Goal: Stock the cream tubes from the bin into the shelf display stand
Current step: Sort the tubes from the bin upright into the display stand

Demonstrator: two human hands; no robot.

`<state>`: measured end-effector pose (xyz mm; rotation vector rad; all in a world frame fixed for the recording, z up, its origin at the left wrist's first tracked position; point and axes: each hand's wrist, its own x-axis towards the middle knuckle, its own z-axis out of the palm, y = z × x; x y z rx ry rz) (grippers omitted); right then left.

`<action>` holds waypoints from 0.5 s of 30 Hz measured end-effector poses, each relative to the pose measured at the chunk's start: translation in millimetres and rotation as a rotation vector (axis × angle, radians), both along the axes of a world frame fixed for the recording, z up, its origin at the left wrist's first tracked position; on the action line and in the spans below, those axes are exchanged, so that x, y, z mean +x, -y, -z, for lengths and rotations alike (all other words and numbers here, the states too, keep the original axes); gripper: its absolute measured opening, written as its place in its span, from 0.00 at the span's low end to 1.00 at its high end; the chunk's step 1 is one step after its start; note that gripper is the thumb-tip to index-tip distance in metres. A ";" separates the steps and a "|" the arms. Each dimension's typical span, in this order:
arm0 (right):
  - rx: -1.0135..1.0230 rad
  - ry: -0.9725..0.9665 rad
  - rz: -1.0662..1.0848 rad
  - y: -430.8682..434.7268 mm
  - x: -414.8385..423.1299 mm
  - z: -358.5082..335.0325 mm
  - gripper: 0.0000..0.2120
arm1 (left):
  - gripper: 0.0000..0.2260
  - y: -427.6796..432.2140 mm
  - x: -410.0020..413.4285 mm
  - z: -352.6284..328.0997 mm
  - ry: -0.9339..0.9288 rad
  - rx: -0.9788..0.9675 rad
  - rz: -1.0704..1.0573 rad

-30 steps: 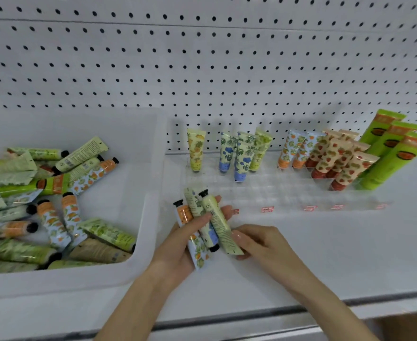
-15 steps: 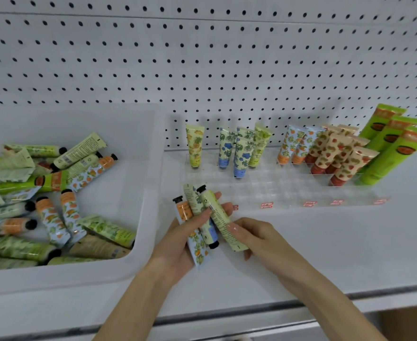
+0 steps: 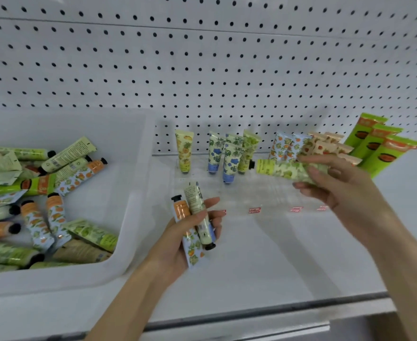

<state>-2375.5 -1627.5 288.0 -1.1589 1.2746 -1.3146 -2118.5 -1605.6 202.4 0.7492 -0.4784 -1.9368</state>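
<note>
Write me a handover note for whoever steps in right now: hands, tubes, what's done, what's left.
Right hand: holds one green-patterned tube sideways, cap pointing left, above the clear display stand.
Left hand: grips two tubes over the shelf.
Done: tubes stand along the stand's back rows; front slots empty.
Left: seat the held tubes. Many remain in the bin at left.

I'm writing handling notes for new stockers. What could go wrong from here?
The green tube in the right hand hangs sideways, cap near the standing tubes; a careless insertion might topple them. The left hand loosely grips two tubes, which could slip onto the shelf.
</note>
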 end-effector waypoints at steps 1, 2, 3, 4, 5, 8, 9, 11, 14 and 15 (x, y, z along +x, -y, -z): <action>-0.006 -0.052 -0.015 5.5 -4.3 -7.4 0.13 | 0.25 1.9 -4.8 -0.9 -0.029 0.015 -0.004; -0.013 -0.135 -0.018 11.6 -7.5 -13.6 0.10 | 0.20 3.1 -10.7 -2.9 -0.051 0.023 -0.008; -0.030 -0.229 -0.008 18.0 -8.8 -19.6 0.09 | 0.18 4.6 -16.6 -3.9 -0.058 0.023 -0.012; -0.049 -0.309 0.014 24.7 -8.8 -24.9 0.09 | 0.17 6.3 -22.0 -3.5 -0.051 0.016 -0.016; -0.069 -0.367 0.039 32.4 -8.1 -29.5 0.08 | 0.17 7.0 -26.6 -3.5 -0.025 0.000 -0.023; -0.080 -0.499 0.036 57.4 -4.0 -37.9 0.07 | 0.19 6.6 -33.6 -3.8 0.096 -0.081 -0.042; -0.064 -0.524 0.011 65.1 -3.7 -38.5 0.07 | 0.19 5.8 -34.0 -4.0 0.124 -0.104 -0.043; -0.038 -0.537 -0.049 78.2 -3.5 -37.5 0.07 | 0.19 4.9 -32.3 -4.0 0.156 -0.127 -0.052; -0.053 -0.636 -0.083 91.7 0.8 -34.6 0.06 | 0.19 6.5 -30.0 -3.6 0.168 -0.134 -0.069; -0.063 -0.678 -0.076 95.2 3.1 -34.0 0.06 | 0.19 7.1 -29.9 -4.0 0.164 -0.129 -0.074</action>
